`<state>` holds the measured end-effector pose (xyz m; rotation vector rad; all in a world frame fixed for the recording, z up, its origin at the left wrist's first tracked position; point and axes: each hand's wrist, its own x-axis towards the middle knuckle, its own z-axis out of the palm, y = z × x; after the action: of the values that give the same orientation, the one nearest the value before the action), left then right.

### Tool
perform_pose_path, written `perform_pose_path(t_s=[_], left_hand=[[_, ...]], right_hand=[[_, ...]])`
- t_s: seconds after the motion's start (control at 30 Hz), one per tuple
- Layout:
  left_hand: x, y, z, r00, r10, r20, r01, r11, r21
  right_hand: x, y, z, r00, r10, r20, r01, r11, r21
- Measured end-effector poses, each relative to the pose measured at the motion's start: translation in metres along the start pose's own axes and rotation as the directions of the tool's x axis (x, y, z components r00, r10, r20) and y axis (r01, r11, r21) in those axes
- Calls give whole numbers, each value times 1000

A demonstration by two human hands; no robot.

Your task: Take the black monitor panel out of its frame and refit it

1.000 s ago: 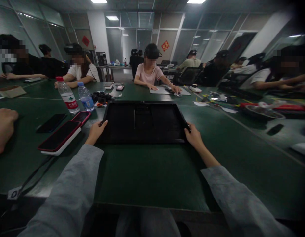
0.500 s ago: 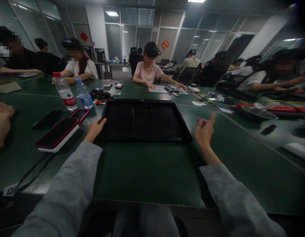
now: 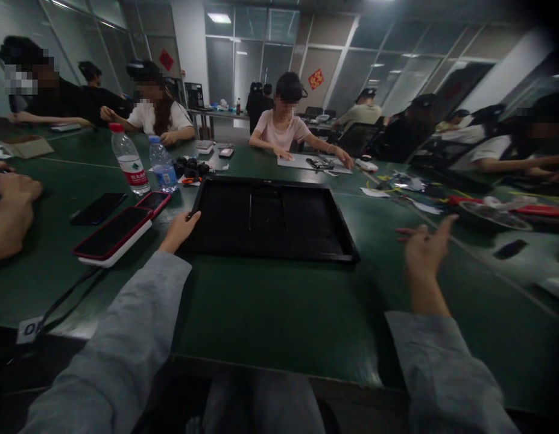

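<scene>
A black rectangular tray-like panel (image 3: 306,232) with a raised rim lies flat on the green table (image 3: 279,313). My left hand (image 3: 180,230) grips its left edge, thumb on the rim and the other fingers curled at the side, partly hidden. Off to the right of the panel, my right hand (image 3: 426,253) is raised over the table, its fingers apart and holding nothing. Near my left hand lie a red-edged phone (image 3: 114,232) on a white block and a dark phone (image 3: 98,209).
Two bottles, one red-capped (image 3: 129,163) and one blue-capped (image 3: 162,169), stand beyond the phones. Black parts (image 3: 192,169) lie beside them. A person (image 3: 283,126) works across the table. Cables (image 3: 401,184) and a round dish (image 3: 494,216) are at the right. Another person's hand (image 3: 12,211) rests at left.
My right hand has moved right, farther from the panel, and its fingers have spread. My left hand stays on the panel's left edge. The whole view has shifted slightly.
</scene>
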<state>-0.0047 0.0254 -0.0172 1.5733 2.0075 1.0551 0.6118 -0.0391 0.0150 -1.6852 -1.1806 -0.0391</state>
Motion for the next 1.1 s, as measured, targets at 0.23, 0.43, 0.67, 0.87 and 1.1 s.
perform_pose_path(t_s=[0.23, 0.43, 0.67, 0.87, 1.1], left_hand=[[-5, 7, -4, 1000, -18, 11, 18, 1000, -13], [-3, -4, 0, 999, 48, 14, -49, 996, 73], [-2, -11, 1, 998, 57, 18, -58, 997, 49], [3, -15, -2, 997, 64, 40, -59, 991, -117], [-2, -10, -11, 995, 74, 64, -72, 997, -33]], right_hand=[[-23, -3, 77, 957, -26, 289, 25, 1000, 6], [-27, 19, 94, 919, -128, 373, 70, 984, 165], [-28, 18, 91, 924, -145, 354, 108, 987, 122], [-28, 11, 76, 899, -42, 435, 6, 996, 84], [-22, 3, 57, 788, 22, 616, -98, 991, 90]])
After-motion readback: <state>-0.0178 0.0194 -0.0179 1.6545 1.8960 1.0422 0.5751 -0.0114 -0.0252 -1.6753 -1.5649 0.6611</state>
